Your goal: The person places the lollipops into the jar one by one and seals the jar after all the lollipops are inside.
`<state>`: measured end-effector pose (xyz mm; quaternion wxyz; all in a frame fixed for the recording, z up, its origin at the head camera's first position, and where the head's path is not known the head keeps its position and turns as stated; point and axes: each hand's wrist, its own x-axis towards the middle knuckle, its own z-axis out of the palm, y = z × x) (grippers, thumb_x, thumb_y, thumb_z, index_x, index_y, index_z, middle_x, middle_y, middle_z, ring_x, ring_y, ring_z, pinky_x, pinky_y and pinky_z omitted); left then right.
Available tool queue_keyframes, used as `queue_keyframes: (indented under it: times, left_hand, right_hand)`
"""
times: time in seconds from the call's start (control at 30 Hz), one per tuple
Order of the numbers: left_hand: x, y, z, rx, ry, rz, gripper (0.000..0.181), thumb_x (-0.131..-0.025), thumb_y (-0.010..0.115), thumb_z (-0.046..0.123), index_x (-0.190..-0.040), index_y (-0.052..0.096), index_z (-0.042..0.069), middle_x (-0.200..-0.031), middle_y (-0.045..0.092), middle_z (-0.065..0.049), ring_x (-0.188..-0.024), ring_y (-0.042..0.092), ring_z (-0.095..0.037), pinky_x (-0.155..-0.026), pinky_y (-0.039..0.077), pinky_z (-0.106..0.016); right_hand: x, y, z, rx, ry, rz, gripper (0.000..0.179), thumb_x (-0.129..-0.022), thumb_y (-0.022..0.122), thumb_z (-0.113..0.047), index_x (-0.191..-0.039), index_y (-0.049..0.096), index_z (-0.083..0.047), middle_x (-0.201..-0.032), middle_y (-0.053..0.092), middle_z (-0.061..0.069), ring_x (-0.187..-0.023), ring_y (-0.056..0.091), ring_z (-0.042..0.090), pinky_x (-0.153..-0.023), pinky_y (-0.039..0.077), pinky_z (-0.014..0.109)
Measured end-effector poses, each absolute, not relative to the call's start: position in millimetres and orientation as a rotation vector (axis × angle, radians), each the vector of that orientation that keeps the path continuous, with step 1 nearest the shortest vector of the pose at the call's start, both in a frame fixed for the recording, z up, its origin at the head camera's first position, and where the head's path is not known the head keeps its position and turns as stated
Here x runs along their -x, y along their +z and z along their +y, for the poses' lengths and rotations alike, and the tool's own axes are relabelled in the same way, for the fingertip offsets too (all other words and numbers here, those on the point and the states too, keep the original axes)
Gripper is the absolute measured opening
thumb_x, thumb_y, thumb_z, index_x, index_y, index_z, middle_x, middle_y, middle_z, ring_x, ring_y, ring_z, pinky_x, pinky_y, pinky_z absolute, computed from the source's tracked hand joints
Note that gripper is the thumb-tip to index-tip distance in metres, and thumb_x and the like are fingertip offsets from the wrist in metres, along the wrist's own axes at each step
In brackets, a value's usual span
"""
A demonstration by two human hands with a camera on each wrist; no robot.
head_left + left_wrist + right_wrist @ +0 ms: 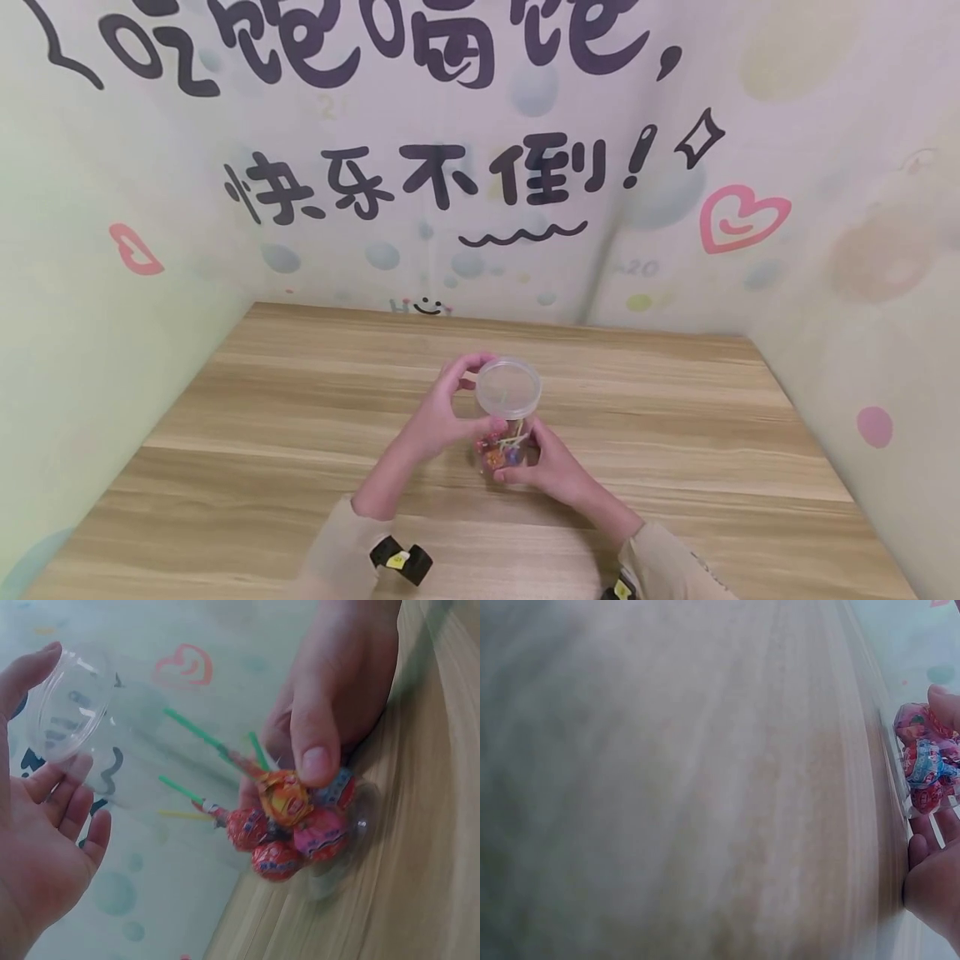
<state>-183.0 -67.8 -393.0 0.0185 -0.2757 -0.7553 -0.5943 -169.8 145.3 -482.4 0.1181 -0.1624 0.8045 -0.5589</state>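
A clear plastic jar (517,437) stands upright on the wooden table, topped by a round see-through lid (510,388). Inside, several wrapped lollipops (283,806) in red, orange, pink and blue lie with heads at the bottom, their green and yellow sticks pointing up. My left hand (433,423) spans the lid from the left, thumb on one side of its rim and fingers on the other. Low on the jar's right side, my right hand (558,473) grips the body, thumb in front. The right wrist view catches only part of that hand and some lollipops (927,761) at its edge.
The wood-grain table (315,400) runs back to a printed wall (420,250) with large black lettering and pink hearts. Side walls rise close along its left and right edges. A black strap (401,560) sits on the left sleeve.
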Motion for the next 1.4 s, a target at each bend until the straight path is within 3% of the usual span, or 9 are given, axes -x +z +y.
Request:
queue_keyframes:
  times: [0.23,0.57,0.8,0.93,1.27,1.4]
  left_hand:
    - [176.2,-393.8,-57.7,0.702,-1.824,-2.377,0.077,-0.073,0.087,0.034,-0.138,0.05,0.016,-0.133,0.053,-0.006,-0.116,0.048,-0.026,-0.1,0.042,-0.039]
    - [187.8,-390.9,-56.6,0.824,-1.778,-2.377,0.072,-0.071,0.085,0.025,-0.132,0.051,0.011,-0.128,0.055,-0.007,-0.119,0.047,-0.024,-0.101,0.043,-0.039]
    - [197.3,-391.7,-59.4,0.915,-1.792,-2.366,0.074,-0.071,0.085,0.031,-0.131,0.05,0.006,-0.128,0.054,-0.017,-0.119,0.048,-0.03,-0.102,0.042,-0.041]
    - [201.0,-393.2,-61.1,0.964,-1.796,-2.359,0.073,-0.072,0.085,0.032,-0.131,0.05,0.005,-0.129,0.053,-0.02,-0.117,0.048,-0.027,-0.102,0.043,-0.043]
    - [200.3,-387.4,-70.0,0.97,-1.665,-2.468,0.081,-0.072,0.088,0.025,-0.14,0.047,0.011,-0.134,0.055,-0.005,-0.126,0.046,-0.025,-0.105,0.044,-0.045]
    - [199.2,-386.5,-84.0,0.918,-1.503,-2.583,0.091,-0.072,0.088,0.025,-0.148,0.039,0.014,-0.137,0.054,-0.006,-0.127,0.046,-0.026,-0.105,0.044,-0.044]
  right_hand:
    - [168.1,-481.0,145.3,0.47,-1.634,2.355,0.086,-0.075,0.086,-0.022,-0.147,0.038,-0.015,-0.14,0.056,0.008,-0.128,0.054,0.028,-0.114,0.038,0.053]
    - [167.8,-478.9,147.1,0.444,-1.604,2.395,0.085,-0.074,0.087,-0.023,-0.146,0.041,-0.017,-0.137,0.059,0.005,-0.127,0.054,0.025,-0.112,0.038,0.051]
    - [169.4,-480.2,146.1,0.454,-1.609,2.391,0.083,-0.075,0.087,-0.022,-0.145,0.042,-0.019,-0.136,0.06,0.003,-0.125,0.054,0.023,-0.11,0.038,0.046]
    - [169.2,-480.3,145.9,0.45,-1.605,2.402,0.083,-0.074,0.087,-0.022,-0.144,0.043,-0.019,-0.134,0.061,0.004,-0.124,0.054,0.022,-0.11,0.039,0.046]
    - [171.2,-479.0,150.6,0.527,-1.547,2.445,0.087,-0.074,0.087,-0.027,-0.146,0.04,-0.019,-0.142,0.056,0.006,-0.131,0.052,0.028,-0.114,0.036,0.056]
    - [168.3,-465.3,159.8,0.535,-1.424,2.54,0.088,-0.071,0.088,-0.035,-0.144,0.043,-0.017,-0.142,0.056,0.007,-0.132,0.052,0.03,-0.112,0.04,0.057]
